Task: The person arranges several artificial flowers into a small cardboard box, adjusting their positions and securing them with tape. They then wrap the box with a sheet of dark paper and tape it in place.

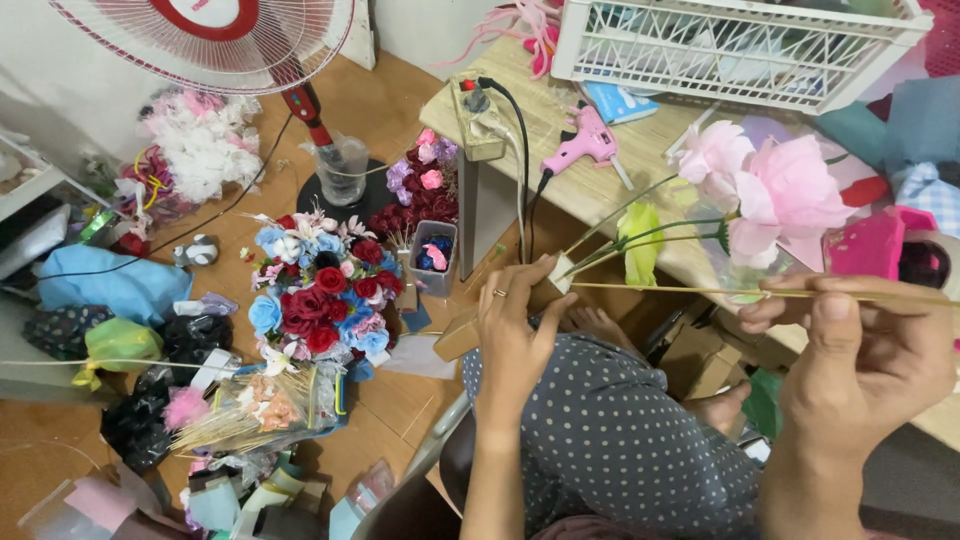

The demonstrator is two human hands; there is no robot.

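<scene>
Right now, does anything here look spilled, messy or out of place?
Yes. Craft scraps, bags and loose paper flowers lie strewn over the wooden floor, not on the table. A pink glue gun lies on its side there.

Low wooden table: pink glue gun, power strip, white basket. Wooden floor: fan base, flower bouquet, w/ scraps.

- Your right hand hides how its fingers pinch the thin stick, whose far end leaves the right edge.
- The fan is cut off at the top.
- The white crate hides its blurred contents.
</scene>
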